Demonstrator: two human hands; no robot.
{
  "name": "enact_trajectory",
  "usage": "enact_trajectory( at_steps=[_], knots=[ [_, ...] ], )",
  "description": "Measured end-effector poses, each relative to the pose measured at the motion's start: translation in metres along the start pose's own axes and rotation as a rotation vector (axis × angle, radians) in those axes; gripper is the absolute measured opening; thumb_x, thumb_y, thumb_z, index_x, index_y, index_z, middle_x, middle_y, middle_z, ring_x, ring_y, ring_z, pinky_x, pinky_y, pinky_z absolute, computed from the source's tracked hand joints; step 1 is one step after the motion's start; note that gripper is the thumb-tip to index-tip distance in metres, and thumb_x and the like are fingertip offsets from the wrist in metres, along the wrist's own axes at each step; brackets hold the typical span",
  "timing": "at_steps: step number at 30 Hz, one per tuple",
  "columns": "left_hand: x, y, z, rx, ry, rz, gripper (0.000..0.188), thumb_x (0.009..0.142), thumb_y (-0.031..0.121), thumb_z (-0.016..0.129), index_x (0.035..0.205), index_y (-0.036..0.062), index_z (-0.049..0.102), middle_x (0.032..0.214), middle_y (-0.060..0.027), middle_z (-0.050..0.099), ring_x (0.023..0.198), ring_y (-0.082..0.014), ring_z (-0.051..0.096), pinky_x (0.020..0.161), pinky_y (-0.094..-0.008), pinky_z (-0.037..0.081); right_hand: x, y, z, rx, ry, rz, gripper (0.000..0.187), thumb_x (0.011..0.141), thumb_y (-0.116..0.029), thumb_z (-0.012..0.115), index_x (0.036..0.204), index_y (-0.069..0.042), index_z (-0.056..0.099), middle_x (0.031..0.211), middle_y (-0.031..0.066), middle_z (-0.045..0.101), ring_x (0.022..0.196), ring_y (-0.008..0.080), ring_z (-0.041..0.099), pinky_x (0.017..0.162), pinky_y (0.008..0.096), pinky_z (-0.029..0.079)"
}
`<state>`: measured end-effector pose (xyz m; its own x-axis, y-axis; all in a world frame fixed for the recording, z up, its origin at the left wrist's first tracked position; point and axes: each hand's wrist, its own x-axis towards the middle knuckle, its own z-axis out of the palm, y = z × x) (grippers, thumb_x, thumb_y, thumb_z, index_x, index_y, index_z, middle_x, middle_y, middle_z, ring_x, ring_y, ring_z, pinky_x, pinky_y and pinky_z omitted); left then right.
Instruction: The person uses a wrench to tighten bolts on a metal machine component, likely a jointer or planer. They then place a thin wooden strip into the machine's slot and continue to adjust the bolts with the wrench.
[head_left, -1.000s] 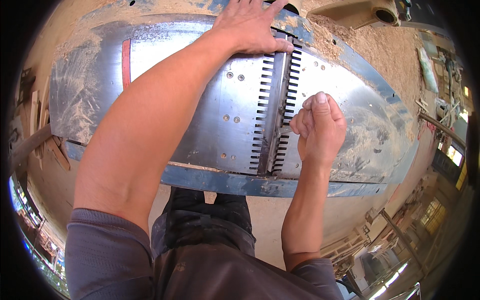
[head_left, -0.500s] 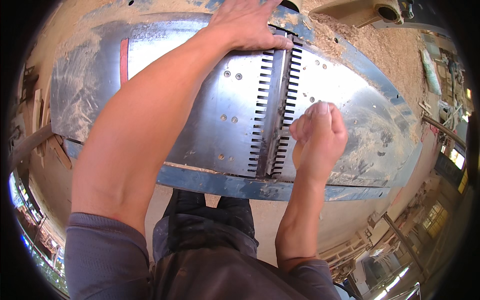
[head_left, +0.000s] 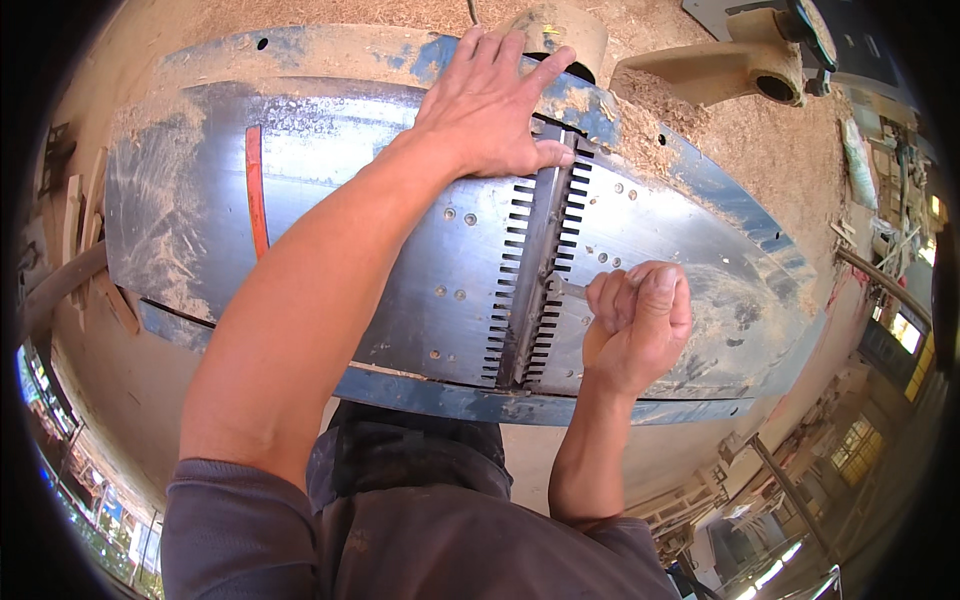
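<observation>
Clearly, from afar, I saw the metal bar [head_left: 537, 235] sitting between the slotted edges of the worktop [head_left: 450, 330]. I had the fingers of the right hand [head_left: 640, 318] closed around a slim metal tool [head_left: 571, 288], its tip at the bar; the left hand [head_left: 488, 115] lay splayed, thumb on the bar's far end. Sawdust [head_left: 740, 145] lay beyond.

The bench [head_left: 470, 250] is a broad table of bare, shiny metal with a scuffed blue rim [head_left: 440, 396]. A long metal bar [head_left: 532, 255] lies crosswise in it, between two rows of dark slots, with round bolts [head_left: 471, 218] set in the surface on either side. Toward the left end runs a red strip [head_left: 256, 185] (laid on or painted, I cannot tell which). Pale sawdust [head_left: 310, 58] coats the far edge and smears both ends. The left hand [head_left: 490, 125] rests across that far edge.
</observation>
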<state>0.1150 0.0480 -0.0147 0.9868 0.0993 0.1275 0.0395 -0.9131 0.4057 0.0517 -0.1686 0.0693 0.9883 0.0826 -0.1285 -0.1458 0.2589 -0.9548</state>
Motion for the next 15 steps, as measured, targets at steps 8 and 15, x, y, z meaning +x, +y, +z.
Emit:
enact_trajectory(
  at_steps=[8, 15],
  knots=[
    [0.003, 0.0, 0.0, 0.005, 0.002, 0.013, 0.102, 0.079, 0.069, 0.073, 0.162, 0.0248, 0.032, 0.159, -0.0246, 0.035, 0.149, -0.0453, 0.028, 0.126, -0.0523, 0.021, 0.014, 0.015, 0.002, -0.02, -0.071, -0.03, 0.032, 0.109, -0.022, 0.055, 0.086, 0.0, 0.053, 0.058, -0.0005, 0.04, 0.049, 0.008, 0.031, 0.048, 0.0292, 0.029],
    [0.0, 0.0, 0.005, 0.035, 0.024, -0.003, 0.101, 0.079, 0.071, 0.073, 0.161, 0.025, 0.035, 0.159, -0.0229, 0.036, 0.148, -0.0437, 0.029, 0.124, -0.052, 0.026, -0.015, 0.024, -0.007, -0.057, -0.105, -0.197, 0.03, 0.109, -0.018, 0.052, 0.086, 0.0, 0.052, 0.06, 0.0004, 0.041, 0.052, 0.0096, 0.033, 0.053, 0.0309, 0.035]
  ],
)
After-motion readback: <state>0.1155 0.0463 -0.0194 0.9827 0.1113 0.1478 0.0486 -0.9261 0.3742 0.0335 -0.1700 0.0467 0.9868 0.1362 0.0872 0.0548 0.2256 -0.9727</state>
